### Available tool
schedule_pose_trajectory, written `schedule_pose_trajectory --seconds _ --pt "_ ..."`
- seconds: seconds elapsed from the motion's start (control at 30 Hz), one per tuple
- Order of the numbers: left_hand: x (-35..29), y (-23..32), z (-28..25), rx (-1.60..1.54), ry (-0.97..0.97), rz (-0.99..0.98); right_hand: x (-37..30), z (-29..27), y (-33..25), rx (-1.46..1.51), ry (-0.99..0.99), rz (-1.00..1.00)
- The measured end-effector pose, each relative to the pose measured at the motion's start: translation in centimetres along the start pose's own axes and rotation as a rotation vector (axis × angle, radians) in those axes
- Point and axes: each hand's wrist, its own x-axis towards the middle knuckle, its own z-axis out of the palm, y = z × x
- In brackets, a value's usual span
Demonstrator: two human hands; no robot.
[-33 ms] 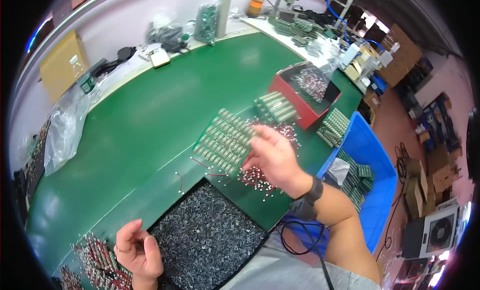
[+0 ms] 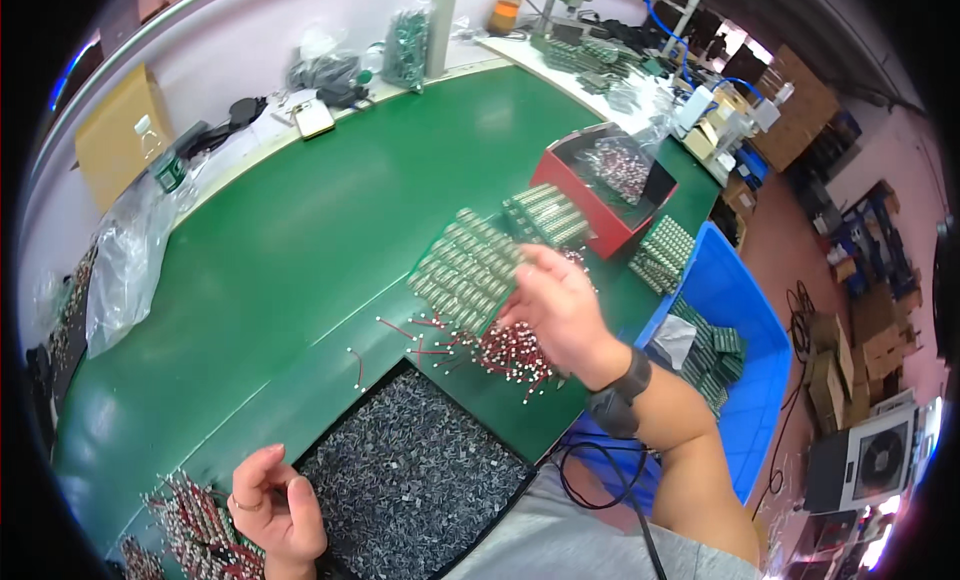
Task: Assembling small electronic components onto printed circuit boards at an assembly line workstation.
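My right hand (image 2: 562, 302) pinches the right edge of a green circuit board panel (image 2: 465, 270) covered in rows of pale, shiny parts. The panel is held tilted over the green table, partly above a pile of short red wires with white connectors (image 2: 515, 355). At the lower left, my left hand (image 2: 278, 510) has loosely curled fingers, the thumb apart from them, and nothing visible in it. It hovers by the left edge of a black tray full of small dark metallic pieces (image 2: 410, 470). Beside it lies a bundle of red-and-white wires (image 2: 200, 525).
Another stack of panels (image 2: 547, 215) lies behind the held one, against a red box (image 2: 600, 195) holding bagged wires. To the right stand more panels (image 2: 664, 252) and a blue bin (image 2: 765, 350) with boards inside. A black cable (image 2: 640, 525) runs near my right forearm.
My right hand has shifted slightly to the right with the panel, uncovering more of the wire pile beneath. The left hand has barely moved.
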Motion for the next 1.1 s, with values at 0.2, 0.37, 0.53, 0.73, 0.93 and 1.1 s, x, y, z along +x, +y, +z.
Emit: schedule_pose_trajectory --seconds 0.2,0.37,0.53,0.73,0.93,1.1 --pt "-0.1 0.0 -0.5 0.046 -0.079 0.005 2.7 -7.0 -4.1 0.004 0.325 -0.109" --pt "-0.1 -0.7 -0.7 0.019 -0.101 -0.055 3.1 -10.4 -6.9 -0.43 0.489 0.109" --pt "-0.5 -1.2 -1.9 0.135 -0.006 -0.1 -2.0 -14.6 -7.8 -0.774 0.446 0.058" --pt "0.9 0.9 -0.1 0.115 -0.047 0.086 -13.1 -24.8 -8.8 -0.928 0.64 0.217" --pt "2.2 0.8 0.7 -0.021 -0.044 0.033 -26.1 -36.5 -1.2 -1.549 0.56 0.584" --pt "2.1 0.9 0.1 0.015 -0.016 0.005 -28.9 -37.9 4.4 -1.612 0.55 0.639"
